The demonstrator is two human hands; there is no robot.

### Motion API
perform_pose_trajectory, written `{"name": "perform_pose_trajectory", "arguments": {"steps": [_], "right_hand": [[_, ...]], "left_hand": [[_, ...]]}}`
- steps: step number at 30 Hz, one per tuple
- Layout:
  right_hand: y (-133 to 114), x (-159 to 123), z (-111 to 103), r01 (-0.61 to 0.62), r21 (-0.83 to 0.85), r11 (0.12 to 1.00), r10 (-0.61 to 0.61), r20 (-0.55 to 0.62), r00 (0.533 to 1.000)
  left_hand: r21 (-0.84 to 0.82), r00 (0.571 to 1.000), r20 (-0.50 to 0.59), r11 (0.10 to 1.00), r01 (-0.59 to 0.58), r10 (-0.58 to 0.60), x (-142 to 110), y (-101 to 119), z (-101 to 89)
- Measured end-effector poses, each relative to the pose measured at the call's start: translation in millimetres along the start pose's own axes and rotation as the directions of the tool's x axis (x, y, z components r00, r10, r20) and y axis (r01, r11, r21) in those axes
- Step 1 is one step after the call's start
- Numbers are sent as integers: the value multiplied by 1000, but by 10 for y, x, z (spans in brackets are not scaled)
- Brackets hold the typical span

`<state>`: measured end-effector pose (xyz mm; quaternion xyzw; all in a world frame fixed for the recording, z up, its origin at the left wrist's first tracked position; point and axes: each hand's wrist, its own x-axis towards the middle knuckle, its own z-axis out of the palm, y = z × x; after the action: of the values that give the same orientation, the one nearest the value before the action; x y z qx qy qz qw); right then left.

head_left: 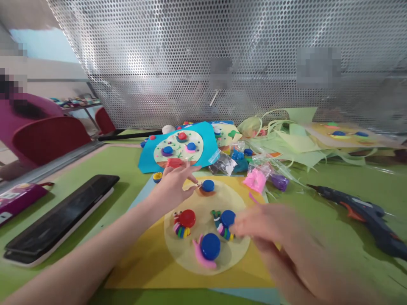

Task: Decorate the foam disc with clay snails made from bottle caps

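A yellow sheet (136,271) lies in front of me with a pale round paper (233,260) on it. Snail figures of modelling clay and bottle caps sit on the circle: one with a red cap (187,218), a pink one with a blue cap (210,246), a striped one with a blue cap (228,218) and a small one with a blue cap (208,185) at the top. Beside that small snail, my left hand (173,184) reaches over the sheet, fingers apart. My right hand (270,224), smeared by motion, hovers at the striped snail's right edge; its fingertips are unclear.
A glue gun (359,212) lies at right. Bags of pink clay (255,180) and purple clay (280,182) sit behind the sheet, near a blue snail picture (206,135) and paper strips (286,140). At left are a black case (63,216) and a purple packet (22,199).
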<state>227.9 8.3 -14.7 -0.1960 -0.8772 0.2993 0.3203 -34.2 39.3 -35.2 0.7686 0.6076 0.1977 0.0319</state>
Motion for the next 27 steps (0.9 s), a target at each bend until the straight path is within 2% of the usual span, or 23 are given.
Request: {"name": "perform_pose_trajectory", "arguments": {"steps": [1, 2, 5, 10, 18, 27], "right_hand": [[-12, 107, -10, 94, -98, 991, -100, -51, 994], [-12, 192, -11, 167, -154, 974, -176, -46, 983], [43, 302, 20, 204, -220, 954, -224, -70, 972], [126, 287, 48, 189, -235, 953, -206, -52, 977], [207, 345, 32, 91, -249, 964, -112, -69, 991], [209, 354, 45, 50, -260, 964, -62, -41, 997]], "left_hand": [[1, 1000, 9, 1000, -7, 7, -3, 6, -6], [3, 1000, 19, 1000, -14, 14, -5, 15, -12], [18, 998, 51, 1000, -22, 21, -9, 54, -26], [52, 997, 76, 999, -7, 4, -15, 114, -23], [94, 995, 104, 996, -2, -8, -11, 144, -9], [118, 995, 103, 993, -7, -5, -11, 153, 15]]}}
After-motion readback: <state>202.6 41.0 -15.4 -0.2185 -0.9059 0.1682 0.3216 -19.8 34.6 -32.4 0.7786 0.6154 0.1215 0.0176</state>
